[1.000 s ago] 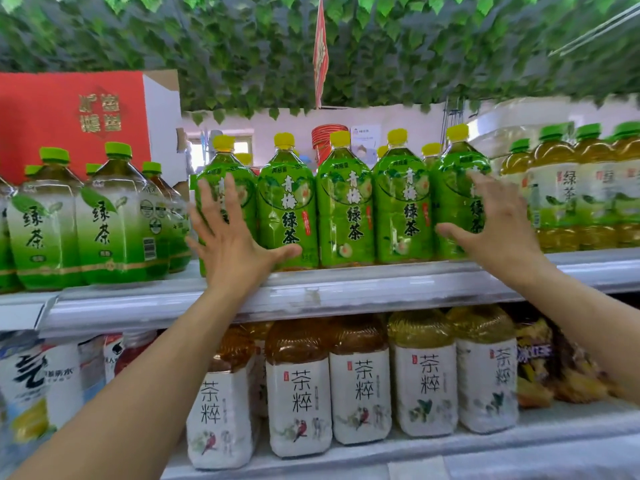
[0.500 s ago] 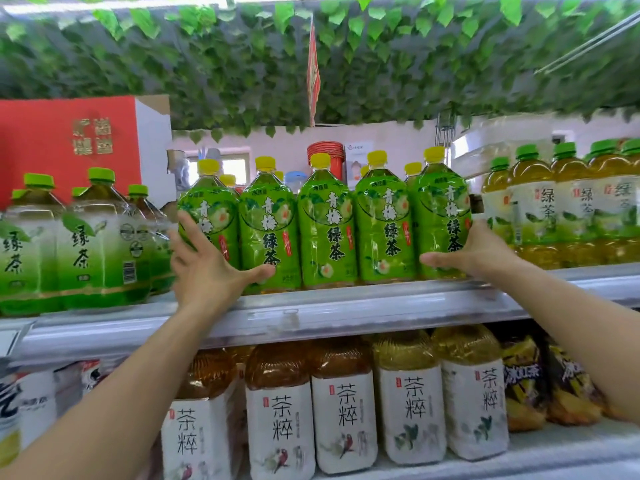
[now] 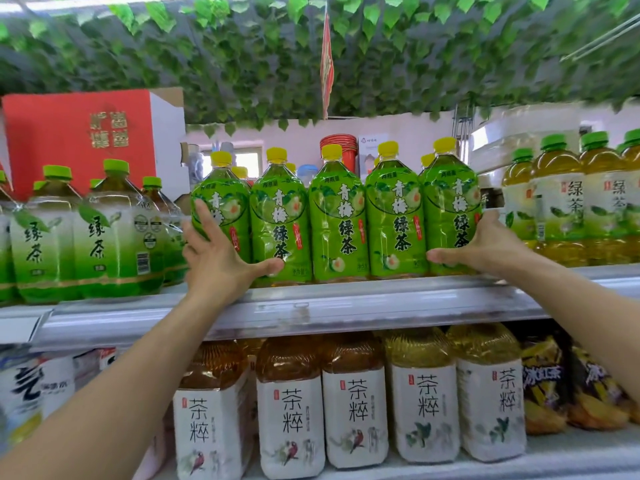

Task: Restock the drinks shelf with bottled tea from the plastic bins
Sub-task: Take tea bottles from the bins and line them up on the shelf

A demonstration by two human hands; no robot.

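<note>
A row of green plum-tea bottles (image 3: 337, 220) with yellow caps stands upright along the front of the upper shelf (image 3: 346, 306). My left hand (image 3: 221, 261) lies flat against the leftmost bottle (image 3: 225, 192), fingers pointing up and thumb stretched under the second bottle. At the other end my right hand (image 3: 485, 247) presses the side of the rightmost bottle (image 3: 450, 202), thumb along its front base and fingers hidden behind it. The row sits packed between both hands. No plastic bin is in view.
Green-capped tea bottles (image 3: 104, 237) stand left of the row, amber green-capped ones (image 3: 561, 209) to the right. A red carton (image 3: 79, 136) sits behind at left. Below are white-labelled tea bottles (image 3: 353, 410) and snack bags (image 3: 547, 386). Artificial leaves (image 3: 311, 64) hang overhead.
Both hands have come down from in front of the bottles onto the two ends of the yellow-capped row and now press it. The view has shifted upward a little.
</note>
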